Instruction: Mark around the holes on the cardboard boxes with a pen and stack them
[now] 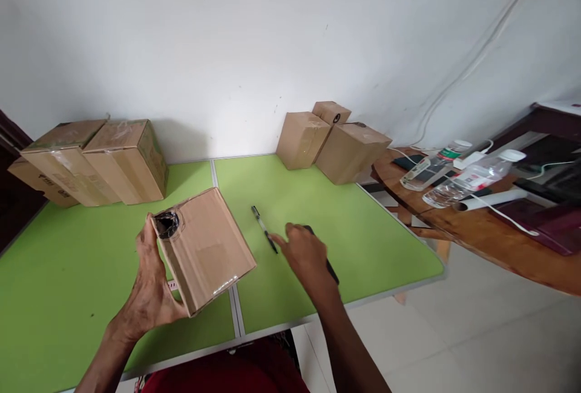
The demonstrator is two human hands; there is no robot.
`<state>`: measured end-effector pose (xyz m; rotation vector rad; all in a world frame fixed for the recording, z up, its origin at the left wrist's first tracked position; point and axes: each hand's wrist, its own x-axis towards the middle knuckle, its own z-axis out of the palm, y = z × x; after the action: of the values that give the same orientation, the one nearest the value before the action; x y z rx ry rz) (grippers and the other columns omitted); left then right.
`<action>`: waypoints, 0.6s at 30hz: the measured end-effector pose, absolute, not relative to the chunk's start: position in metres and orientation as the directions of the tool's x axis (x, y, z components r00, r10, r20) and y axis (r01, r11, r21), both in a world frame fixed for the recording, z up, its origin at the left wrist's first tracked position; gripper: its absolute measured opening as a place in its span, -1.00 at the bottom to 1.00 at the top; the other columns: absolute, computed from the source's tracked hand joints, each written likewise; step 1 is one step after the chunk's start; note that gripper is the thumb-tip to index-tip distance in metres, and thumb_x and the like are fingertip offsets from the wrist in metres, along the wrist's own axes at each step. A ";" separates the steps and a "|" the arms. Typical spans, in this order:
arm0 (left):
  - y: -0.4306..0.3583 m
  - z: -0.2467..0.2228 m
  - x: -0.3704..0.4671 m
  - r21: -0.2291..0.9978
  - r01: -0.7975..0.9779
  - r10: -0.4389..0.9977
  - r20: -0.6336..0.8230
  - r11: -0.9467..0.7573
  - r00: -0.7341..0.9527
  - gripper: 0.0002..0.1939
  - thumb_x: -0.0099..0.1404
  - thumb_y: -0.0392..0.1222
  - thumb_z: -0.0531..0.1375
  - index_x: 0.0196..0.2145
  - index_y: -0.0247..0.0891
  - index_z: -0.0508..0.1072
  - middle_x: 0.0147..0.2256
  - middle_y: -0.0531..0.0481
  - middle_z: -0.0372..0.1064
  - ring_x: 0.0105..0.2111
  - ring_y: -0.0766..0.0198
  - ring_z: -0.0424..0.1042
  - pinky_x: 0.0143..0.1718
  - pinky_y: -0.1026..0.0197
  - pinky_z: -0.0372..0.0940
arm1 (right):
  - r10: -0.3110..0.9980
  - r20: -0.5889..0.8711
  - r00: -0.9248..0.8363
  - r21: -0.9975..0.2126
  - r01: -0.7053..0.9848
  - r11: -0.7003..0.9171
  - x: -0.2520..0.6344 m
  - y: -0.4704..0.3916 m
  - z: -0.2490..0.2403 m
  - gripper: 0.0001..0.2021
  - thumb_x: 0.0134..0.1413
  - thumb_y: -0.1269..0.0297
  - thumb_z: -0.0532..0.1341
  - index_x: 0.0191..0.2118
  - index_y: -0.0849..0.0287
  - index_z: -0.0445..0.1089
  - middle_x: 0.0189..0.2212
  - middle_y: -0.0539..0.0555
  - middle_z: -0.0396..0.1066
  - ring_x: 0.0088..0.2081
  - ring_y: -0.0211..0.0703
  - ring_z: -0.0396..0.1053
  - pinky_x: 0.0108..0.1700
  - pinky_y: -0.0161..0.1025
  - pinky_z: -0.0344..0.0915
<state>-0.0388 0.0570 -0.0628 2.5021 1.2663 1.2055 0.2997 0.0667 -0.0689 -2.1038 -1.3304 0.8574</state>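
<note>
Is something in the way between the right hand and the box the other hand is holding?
Just the pen: it lies on the green table, between the right hand and the cardboard box in the left hand. It's thin and low, so it probably wouldn't block much.

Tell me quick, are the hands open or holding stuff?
Left hand: holding a box.
Right hand: near the pen, partly covering a dark thing; can't tell whether it's gripping it.
</note>
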 end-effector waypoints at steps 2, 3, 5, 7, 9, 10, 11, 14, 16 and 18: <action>0.059 -0.062 -0.037 0.371 0.647 0.692 0.631 -0.666 0.350 0.81 -0.09 0.33 0.60 0.62 -0.36 -0.58 0.42 -0.59 -0.03 0.27 -0.61 0.20 0.26 -0.67 0.24 | 0.865 -0.235 0.444 -0.521 0.694 -0.498 0.318 0.051 -0.061 -0.65 0.46 0.19 0.33 0.15 0.37 0.48 0.27 0.53 0.40 0.38 0.52 0.30 0.36 0.49 0.23; 0.060 -0.062 -0.037 0.357 0.653 0.686 0.637 -0.668 0.353 0.81 -0.09 0.34 0.59 0.62 -0.37 -0.58 0.43 -0.60 -0.04 0.27 -0.61 0.19 0.26 -0.67 0.23 | 0.844 -0.239 0.480 -0.455 0.713 -0.534 0.326 0.044 -0.060 -0.59 0.43 0.17 0.37 0.15 0.45 0.47 0.26 0.64 0.38 0.39 0.63 0.26 0.34 0.53 0.22; 0.062 -0.061 -0.035 0.334 0.666 0.676 0.646 -0.668 0.355 0.82 -0.09 0.36 0.59 0.62 -0.37 -0.58 0.43 -0.59 -0.04 0.26 -0.58 0.19 0.26 -0.66 0.22 | 0.813 -0.261 0.520 -0.358 0.730 -0.582 0.336 0.033 -0.063 -0.45 0.30 0.11 0.47 0.13 0.54 0.45 0.22 0.74 0.38 0.38 0.75 0.24 0.29 0.51 0.26; 0.064 -0.061 -0.034 0.321 0.672 0.671 0.651 -0.667 0.355 0.80 -0.09 0.37 0.58 0.62 -0.33 -0.58 0.43 -0.56 -0.05 0.25 -0.54 0.20 0.26 -0.63 0.24 | 0.795 -0.286 0.535 -0.307 0.735 -0.605 0.341 0.028 -0.070 -0.40 0.23 0.08 0.51 0.13 0.54 0.45 0.21 0.72 0.41 0.36 0.72 0.29 0.26 0.43 0.32; 0.065 -0.061 -0.034 0.319 0.668 0.666 0.656 -0.672 0.356 0.79 -0.07 0.38 0.57 0.62 -0.33 -0.58 0.42 -0.55 -0.03 0.25 -0.52 0.20 0.24 -0.61 0.27 | 0.788 -0.298 0.539 -0.301 0.730 -0.613 0.343 0.028 -0.080 -0.40 0.22 0.09 0.50 0.15 0.51 0.44 0.22 0.67 0.42 0.36 0.64 0.33 0.24 0.30 0.36; 0.065 -0.061 -0.034 0.320 0.663 0.661 0.660 -0.676 0.356 0.79 -0.07 0.38 0.56 0.62 -0.36 -0.58 0.40 -0.57 -0.01 0.24 -0.52 0.21 0.23 -0.60 0.28 | 0.785 -0.305 0.539 -0.310 0.723 -0.617 0.344 0.028 -0.084 -0.38 0.21 0.09 0.49 0.16 0.50 0.42 0.22 0.66 0.43 0.35 0.60 0.36 0.22 0.23 0.39; 0.065 -0.061 -0.033 0.321 0.658 0.658 0.663 -0.681 0.357 0.80 -0.07 0.38 0.56 0.61 -0.40 -0.58 0.39 -0.59 0.01 0.24 -0.53 0.21 0.21 -0.60 0.29 | 0.781 -0.315 0.539 -0.325 0.712 -0.623 0.345 0.029 -0.087 -0.37 0.18 0.07 0.50 0.16 0.49 0.42 0.21 0.66 0.45 0.32 0.58 0.40 0.18 0.18 0.41; 0.065 -0.063 -0.033 0.322 0.649 0.647 0.676 -0.689 0.352 0.80 -0.07 0.36 0.57 0.61 -0.46 -0.57 0.37 -0.63 0.06 0.22 -0.52 0.24 0.20 -0.59 0.30 | 0.768 -0.349 0.536 -0.395 0.659 -0.640 0.352 0.030 -0.096 -0.37 0.04 0.01 0.54 0.06 0.41 0.47 0.09 0.64 0.55 0.17 0.59 0.53 0.06 0.14 0.44; 0.066 -0.065 -0.033 0.319 0.645 0.639 0.685 -0.694 0.349 0.78 -0.07 0.30 0.58 0.61 -0.46 -0.56 0.38 -0.63 0.06 0.23 -0.52 0.25 0.22 -0.58 0.28 | 0.776 -0.359 0.518 -0.475 0.614 -0.630 0.357 0.027 -0.101 -0.51 -0.01 0.04 0.52 -0.06 0.28 0.51 -0.01 0.53 0.63 0.09 0.52 0.58 0.02 0.10 0.45; 0.066 -0.066 -0.032 0.302 0.647 0.625 0.696 -0.700 0.352 0.76 -0.06 0.24 0.58 0.61 -0.47 -0.55 0.40 -0.64 0.04 0.26 -0.54 0.23 0.24 -0.59 0.26 | 0.792 -0.359 0.493 -0.583 0.544 -0.603 0.360 0.022 -0.108 -0.62 -0.05 0.09 0.47 -0.14 0.18 0.53 -0.12 0.37 0.69 0.01 0.40 0.62 -0.01 0.04 0.46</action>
<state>-0.0320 0.0657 -0.0663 2.6040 1.2256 1.3222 0.3598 0.0218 -0.1075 -2.3479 -1.1110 0.8626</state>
